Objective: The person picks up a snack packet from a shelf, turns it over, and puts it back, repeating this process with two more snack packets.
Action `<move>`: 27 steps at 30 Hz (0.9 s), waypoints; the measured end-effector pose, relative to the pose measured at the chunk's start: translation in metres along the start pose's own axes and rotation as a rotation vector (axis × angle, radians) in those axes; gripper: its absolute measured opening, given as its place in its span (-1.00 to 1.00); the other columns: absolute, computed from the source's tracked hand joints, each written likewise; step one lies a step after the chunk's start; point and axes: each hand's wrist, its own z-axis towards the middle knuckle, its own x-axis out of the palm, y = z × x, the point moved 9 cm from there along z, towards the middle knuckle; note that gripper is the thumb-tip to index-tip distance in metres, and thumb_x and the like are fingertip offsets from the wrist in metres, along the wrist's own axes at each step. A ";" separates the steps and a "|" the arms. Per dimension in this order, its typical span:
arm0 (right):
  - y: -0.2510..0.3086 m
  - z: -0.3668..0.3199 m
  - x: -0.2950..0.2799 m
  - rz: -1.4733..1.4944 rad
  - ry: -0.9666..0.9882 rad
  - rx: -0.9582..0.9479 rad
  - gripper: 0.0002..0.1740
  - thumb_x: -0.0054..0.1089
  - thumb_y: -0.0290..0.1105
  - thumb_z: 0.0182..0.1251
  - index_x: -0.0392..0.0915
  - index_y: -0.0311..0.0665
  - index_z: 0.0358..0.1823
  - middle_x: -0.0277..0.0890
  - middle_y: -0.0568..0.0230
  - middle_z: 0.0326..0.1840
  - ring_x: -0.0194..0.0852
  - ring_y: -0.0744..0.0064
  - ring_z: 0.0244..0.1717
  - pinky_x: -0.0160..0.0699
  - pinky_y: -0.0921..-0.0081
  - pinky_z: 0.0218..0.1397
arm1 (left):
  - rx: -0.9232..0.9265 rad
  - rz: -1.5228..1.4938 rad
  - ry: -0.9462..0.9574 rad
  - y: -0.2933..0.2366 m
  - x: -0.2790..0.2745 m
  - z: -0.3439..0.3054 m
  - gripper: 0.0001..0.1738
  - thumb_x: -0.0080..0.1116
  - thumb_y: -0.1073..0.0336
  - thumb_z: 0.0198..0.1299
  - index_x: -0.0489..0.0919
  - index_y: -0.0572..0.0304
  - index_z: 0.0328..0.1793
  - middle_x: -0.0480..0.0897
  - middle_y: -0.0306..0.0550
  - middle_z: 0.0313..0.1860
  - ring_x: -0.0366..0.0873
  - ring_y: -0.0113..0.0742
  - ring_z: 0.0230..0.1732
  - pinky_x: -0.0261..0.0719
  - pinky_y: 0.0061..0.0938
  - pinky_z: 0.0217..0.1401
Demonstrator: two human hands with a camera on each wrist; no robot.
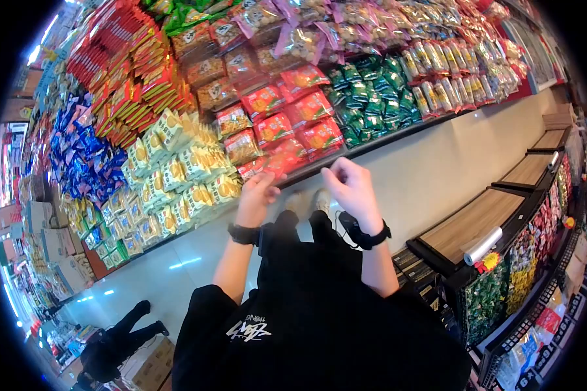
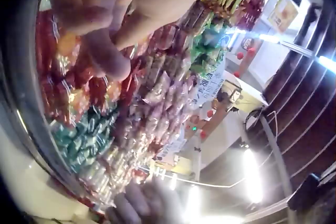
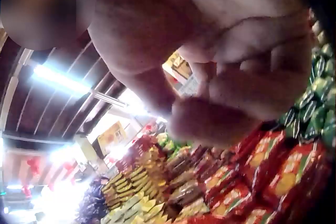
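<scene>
Above the near edge of the red snack packets (image 1: 275,129) is my left hand (image 1: 259,190), its fingers loosely bent and nothing visible in its grip. In the left wrist view, that hand (image 2: 113,16) covers part of the red packets. My right hand (image 1: 351,186) hovers over the floor just beyond the shelf edge, to the right of the left one. Its fingers are curled, and the right wrist view shows the thumb and index finger of this hand (image 3: 210,71) bent round a small gap with nothing between them.
Pale yellow packets (image 1: 176,171) lie left of the red ones, green packets (image 1: 378,98) right. A dark shelf edge (image 1: 398,135) borders the display. Wood-topped shelving (image 1: 466,225) with a plastic roll (image 1: 482,246) stands at right. At lower left are a person (image 1: 107,348) and a cardboard box (image 1: 149,366).
</scene>
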 end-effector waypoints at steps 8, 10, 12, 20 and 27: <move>0.012 0.017 0.084 0.273 0.103 -0.023 -0.76 0.29 -0.32 0.29 0.54 -0.39 -0.30 0.61 0.24 -0.49 0.59 0.56 -0.44 0.55 0.55 -0.33 | 0.148 -0.026 0.113 -0.035 0.031 -0.022 -0.77 0.22 0.20 0.31 0.62 0.24 -0.17 0.51 -0.31 -0.50 0.41 -0.57 -0.50 0.30 -0.63 -0.44; 0.009 0.026 0.089 0.278 0.071 -0.037 -0.79 0.30 -0.36 0.28 0.53 -0.39 -0.29 0.62 0.24 -0.45 0.59 0.57 -0.42 0.56 0.55 -0.32 | 0.194 0.076 0.082 -0.044 0.031 -0.023 -0.76 0.24 0.20 0.29 0.64 0.26 -0.18 0.50 -0.33 -0.54 0.39 -0.59 -0.53 0.29 -0.65 -0.47; 0.016 0.026 0.086 0.326 0.059 -0.042 -0.82 0.31 -0.43 0.26 0.52 -0.39 -0.28 0.62 0.24 -0.39 0.61 0.59 -0.36 0.56 0.57 -0.29 | 0.235 0.128 0.033 -0.048 0.034 -0.025 -0.75 0.28 0.22 0.27 0.67 0.30 -0.21 0.49 -0.36 -0.60 0.37 -0.61 -0.58 0.28 -0.67 -0.50; 0.055 0.028 0.056 0.338 0.109 -0.098 -0.86 0.29 -0.52 0.26 0.50 -0.40 -0.24 0.60 0.33 -0.31 0.60 0.63 -0.27 0.60 0.63 -0.16 | 0.274 0.354 0.090 -0.085 0.027 -0.030 -0.74 0.02 0.40 0.31 0.57 0.32 0.06 0.59 -0.22 -0.45 0.49 -0.55 -0.51 0.36 -0.68 -0.50; 0.098 0.009 0.041 0.349 0.468 -0.062 -0.84 0.30 -0.50 0.25 0.54 -0.37 -0.18 0.58 0.39 -0.25 0.57 0.66 -0.24 0.57 0.65 -0.11 | 0.328 0.117 0.184 -0.136 0.034 -0.056 -0.80 0.08 0.28 0.37 0.58 0.26 -0.05 0.58 -0.26 -0.43 0.50 -0.57 -0.51 0.27 -0.69 -0.57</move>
